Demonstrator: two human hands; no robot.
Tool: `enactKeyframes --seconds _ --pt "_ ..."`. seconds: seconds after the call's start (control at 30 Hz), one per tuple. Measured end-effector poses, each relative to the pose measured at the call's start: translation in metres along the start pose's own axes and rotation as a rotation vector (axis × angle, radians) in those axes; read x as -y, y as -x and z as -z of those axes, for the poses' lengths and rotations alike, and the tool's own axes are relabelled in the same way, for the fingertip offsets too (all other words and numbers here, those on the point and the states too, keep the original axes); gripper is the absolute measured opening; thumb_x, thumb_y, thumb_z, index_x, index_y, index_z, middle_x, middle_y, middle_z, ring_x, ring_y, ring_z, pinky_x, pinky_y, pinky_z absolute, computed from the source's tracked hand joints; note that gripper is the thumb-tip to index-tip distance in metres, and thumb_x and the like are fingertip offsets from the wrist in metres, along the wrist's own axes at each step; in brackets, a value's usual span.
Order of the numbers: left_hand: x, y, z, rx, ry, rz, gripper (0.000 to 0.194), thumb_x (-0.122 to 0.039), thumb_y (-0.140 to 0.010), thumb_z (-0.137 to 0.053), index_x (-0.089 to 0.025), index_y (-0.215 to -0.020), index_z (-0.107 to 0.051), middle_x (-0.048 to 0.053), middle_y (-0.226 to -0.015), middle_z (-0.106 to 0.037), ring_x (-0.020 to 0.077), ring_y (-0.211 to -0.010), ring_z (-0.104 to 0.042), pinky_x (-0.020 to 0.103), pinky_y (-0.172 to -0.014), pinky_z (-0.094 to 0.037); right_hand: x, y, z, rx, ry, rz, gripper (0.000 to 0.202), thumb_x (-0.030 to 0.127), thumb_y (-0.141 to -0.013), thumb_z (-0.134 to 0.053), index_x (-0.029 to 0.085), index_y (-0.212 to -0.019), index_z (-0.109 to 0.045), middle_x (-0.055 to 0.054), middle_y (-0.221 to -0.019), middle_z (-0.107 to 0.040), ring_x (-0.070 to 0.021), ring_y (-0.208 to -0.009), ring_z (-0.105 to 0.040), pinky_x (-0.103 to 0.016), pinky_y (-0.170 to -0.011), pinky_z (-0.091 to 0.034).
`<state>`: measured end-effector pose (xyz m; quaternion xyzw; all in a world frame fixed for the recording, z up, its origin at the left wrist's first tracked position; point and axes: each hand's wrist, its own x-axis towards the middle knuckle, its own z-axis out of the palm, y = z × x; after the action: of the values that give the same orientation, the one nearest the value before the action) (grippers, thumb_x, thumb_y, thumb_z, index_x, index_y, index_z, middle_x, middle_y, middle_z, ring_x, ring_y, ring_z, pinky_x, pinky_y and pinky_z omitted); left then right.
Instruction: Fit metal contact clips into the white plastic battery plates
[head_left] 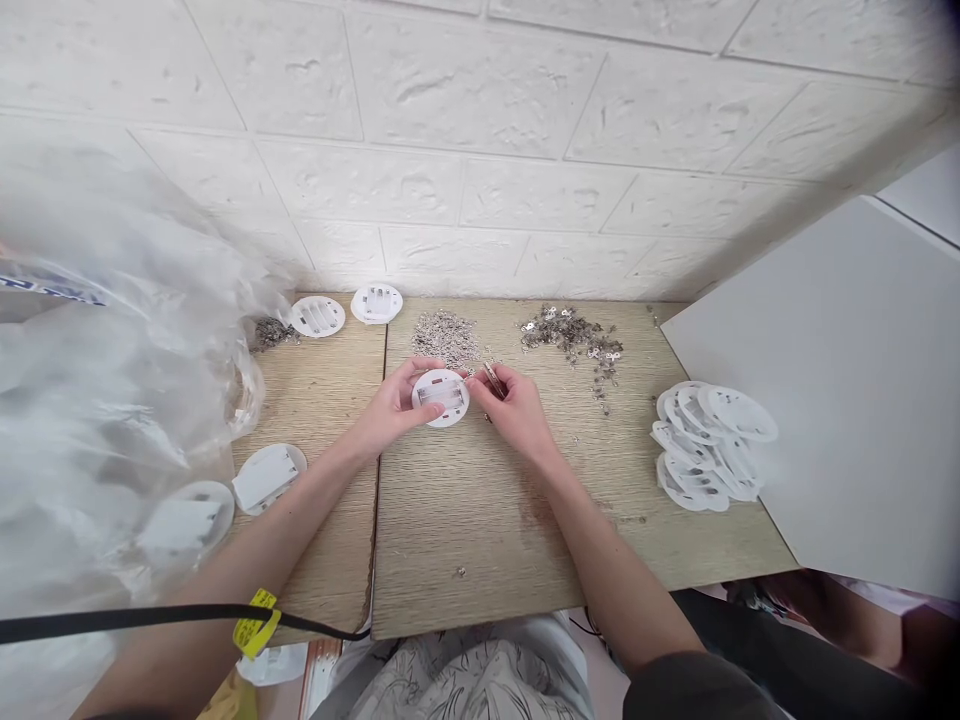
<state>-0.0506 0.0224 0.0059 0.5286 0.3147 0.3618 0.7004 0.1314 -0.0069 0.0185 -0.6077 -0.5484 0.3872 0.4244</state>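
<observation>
Steadiness likely explains my left hand (394, 405) gripping a white plastic disc (442, 396); my right hand (516, 405) clasps a brownish metallic piece (493, 379).

The wood-grain table (480, 520) bears small metal parts (446, 338) and round white discs (739, 413).

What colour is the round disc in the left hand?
The round disc is white, best seen in the head view.
</observation>
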Motion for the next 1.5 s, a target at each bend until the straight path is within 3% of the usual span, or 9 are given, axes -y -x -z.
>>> enactKeyframes --seconds 0.3,0.47,0.97,1.07,1.17,1.27,1.5 --pt "-0.001 0.000 0.005 0.100 -0.023 -0.028 0.067 -0.026 -0.071 -0.075 -0.022 -0.134 -0.052 0.011 -0.138 -0.055 0.0273 -0.126 -0.051 0.041 -0.105 -0.040 -0.004 -0.003 0.004 -0.019 0.043 -0.010 0.023 0.039 -0.077 -0.059 0.017 -0.070 -0.056 0.003 -0.061 -0.048 -0.0094 -0.055 -0.037 -0.024 -0.052 -0.030" --pt "-0.003 0.000 0.002 0.070 -0.117 -0.037 0.065 -0.029 -0.069 -0.077 -0.023 -0.130 -0.057 0.010 -0.143 -0.049 0.0297 -0.132 -0.044 0.046 -0.111 -0.034 -0.001 -0.004 0.009 0.033 0.045 -0.052 0.023 0.039 -0.075 -0.060 0.017 -0.069 -0.057 0.003 -0.060 -0.046 -0.0096 -0.055 -0.037 -0.024 -0.051 -0.029" --pt "-0.004 0.002 -0.004 0.122 -0.153 -0.002 0.072 -0.026 -0.068 -0.077 -0.026 -0.135 -0.050 0.009 -0.141 -0.051 0.0272 -0.124 -0.053 0.042 -0.102 -0.044 -0.001 -0.002 0.005 -0.048 0.206 -0.004 0.021 0.035 -0.076 -0.058 0.017 -0.066 -0.057 0.003 -0.054 -0.049 -0.0098 -0.052 -0.040 -0.025 -0.052 -0.030" --pt "-0.002 0.001 -0.005 0.071 -0.155 -0.016 0.063 -0.023 -0.068 -0.076 -0.022 -0.127 -0.056 0.009 -0.131 -0.059 0.0245 -0.116 -0.058 0.037 -0.097 -0.047 0.000 -0.001 0.005 -0.042 0.148 0.007 0.021 0.035 -0.076 -0.059 0.017 -0.066 -0.056 0.003 -0.055 -0.048 -0.0096 -0.053 -0.039 -0.025 -0.052 -0.030" --pt "0.001 -0.001 -0.004 -0.037 -0.100 0.001 0.042 -0.023 -0.069 -0.073 -0.017 -0.108 -0.061 0.007 -0.105 -0.069 0.0193 -0.094 -0.064 0.033 -0.086 -0.050 0.004 0.000 0.006 0.010 0.006 0.023 0.021 0.036 -0.076 -0.060 0.017 -0.068 -0.055 0.003 -0.059 -0.048 -0.0091 -0.054 -0.038 -0.024 -0.051 -0.030" --pt "0.002 -0.003 -0.002 -0.144 0.014 0.034 0.027 -0.018 -0.066 -0.073 -0.016 -0.091 -0.062 0.001 -0.083 -0.068 0.0139 -0.076 -0.062 0.027 -0.074 -0.050 0.008 0.003 0.006 0.076 -0.106 0.065 0.021 0.036 -0.077 -0.060 0.017 -0.069 -0.054 0.003 -0.063 -0.048 -0.0086 -0.055 -0.037 -0.023 -0.051 -0.030" --pt "-0.001 -0.004 -0.008 -0.238 0.104 0.045 0.031 -0.011 -0.058 -0.073 -0.016 -0.086 -0.061 -0.002 -0.074 -0.066 0.0111 -0.067 -0.059 0.023 -0.065 -0.047 0.010 0.009 -0.006 0.066 -0.023 0.200 0.021 0.037 -0.081 -0.061 0.017 -0.077 -0.057 0.004 -0.061 -0.047 -0.0080 -0.055 -0.038 -0.022 -0.051 -0.031"
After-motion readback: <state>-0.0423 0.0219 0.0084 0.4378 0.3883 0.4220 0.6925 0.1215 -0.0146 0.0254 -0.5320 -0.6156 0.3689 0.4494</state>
